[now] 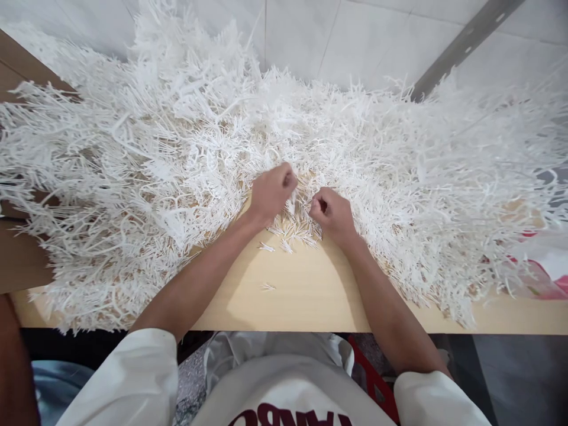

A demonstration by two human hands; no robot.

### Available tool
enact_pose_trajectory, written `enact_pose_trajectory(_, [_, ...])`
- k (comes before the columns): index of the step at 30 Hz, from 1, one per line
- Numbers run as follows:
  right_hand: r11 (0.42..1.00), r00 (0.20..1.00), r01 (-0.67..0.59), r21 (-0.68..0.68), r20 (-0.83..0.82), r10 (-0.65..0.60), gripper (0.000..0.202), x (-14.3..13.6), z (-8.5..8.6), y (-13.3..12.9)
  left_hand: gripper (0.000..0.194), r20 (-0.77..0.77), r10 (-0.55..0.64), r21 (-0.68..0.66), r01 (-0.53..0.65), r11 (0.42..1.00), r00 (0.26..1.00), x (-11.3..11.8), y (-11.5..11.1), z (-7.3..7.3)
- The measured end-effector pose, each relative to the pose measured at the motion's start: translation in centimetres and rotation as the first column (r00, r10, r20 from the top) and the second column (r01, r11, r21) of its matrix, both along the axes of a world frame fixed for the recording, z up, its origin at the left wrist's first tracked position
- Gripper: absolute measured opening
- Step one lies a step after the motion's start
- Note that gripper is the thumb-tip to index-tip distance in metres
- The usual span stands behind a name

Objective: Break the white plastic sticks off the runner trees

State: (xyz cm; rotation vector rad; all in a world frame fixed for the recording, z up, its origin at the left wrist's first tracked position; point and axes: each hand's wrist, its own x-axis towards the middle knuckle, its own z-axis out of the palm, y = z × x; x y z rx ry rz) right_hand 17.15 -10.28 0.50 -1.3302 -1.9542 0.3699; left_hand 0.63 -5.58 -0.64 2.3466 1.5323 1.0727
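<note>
A large heap of thin white branched sprigs (199, 136), plastic-looking, covers most of the wooden table (293, 296). My left hand (273, 192) is closed at the near middle of the heap, slightly blurred. A white sprig (291, 203) shows at the lower side of its fist, and the fingers hide its upper part. To the right and a little nearer, my right hand (333, 214) is curled in a pinch. Whatever its fingertips hold is too small or hidden to make out. Short loose sprigs (295, 231) lie between and below both hands, and one small sprig (267, 287) lies apart, nearer me.
Cardboard (24, 254) stands at the left end. At the right lies a clear and pink plastic bag (544, 275). A grey metal post (465, 50) rises behind the heap before a tiled wall (373, 41). Another person's arm (15, 361) shows at lower left.
</note>
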Motion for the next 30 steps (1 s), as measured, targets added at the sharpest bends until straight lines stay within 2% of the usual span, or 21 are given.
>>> enact_pose_trajectory(2, [1.0,1.0,-0.019,0.025,-0.012,0.019,0.015,-0.1,0.0,-0.3,0.013,0.047,0.015,-0.031,-0.014,0.999,0.999,-0.2,0.2,0.1])
enact_pose_trajectory(4, [0.994,0.989,0.105,0.033,-0.106,-0.101,0.015,-0.1,0.1,-0.3,0.015,0.014,-0.073,0.015,0.072,0.997,0.997,-0.3,0.2,0.4])
enact_pose_trajectory(6, [0.965,0.944,0.259,0.033,-0.22,-0.246,0.014,-0.1,0.1,-0.2,0.019,0.012,-0.134,0.026,0.133,0.991,0.991,-0.2,0.0,0.6])
enact_pose_trajectory(8, [0.954,0.928,0.297,0.045,-0.249,-0.277,0.019,0.0,0.2,0.0,0.021,0.051,-0.153,0.002,0.153,0.988,0.987,-0.1,-0.2,0.8])
enact_pose_trajectory(12, [0.983,0.976,0.181,0.016,-0.129,-0.178,0.028,-0.1,0.2,0.1,0.022,0.001,-0.267,0.02,0.266,0.964,0.964,-0.3,-0.3,0.8])
enact_pose_trajectory(16, [0.985,0.986,0.165,0.043,-0.02,-0.164,0.033,0.0,-0.1,0.2,0.026,-0.116,-0.312,0.098,0.324,0.941,0.943,-0.2,-0.3,0.3])
enact_pose_trajectory(21, [0.982,0.993,0.096,0.161,0.053,-0.106,0.035,0.1,-0.7,0.5,0.028,-0.194,-0.251,0.208,0.29,0.934,0.948,0.0,-0.4,-0.3])
enact_pose_trajectory(25, [0.974,0.995,0.029,0.223,0.085,-0.049,0.034,0.1,-0.6,0.5,0.027,-0.194,-0.217,0.157,0.249,0.956,0.957,0.2,-0.6,-0.1])
enact_pose_trajectory(30, [0.974,0.997,0.016,0.224,0.066,-0.031,0.033,0.2,-0.4,0.6,0.026,-0.155,-0.177,0.082,0.191,0.978,0.972,0.4,-0.7,0.1])
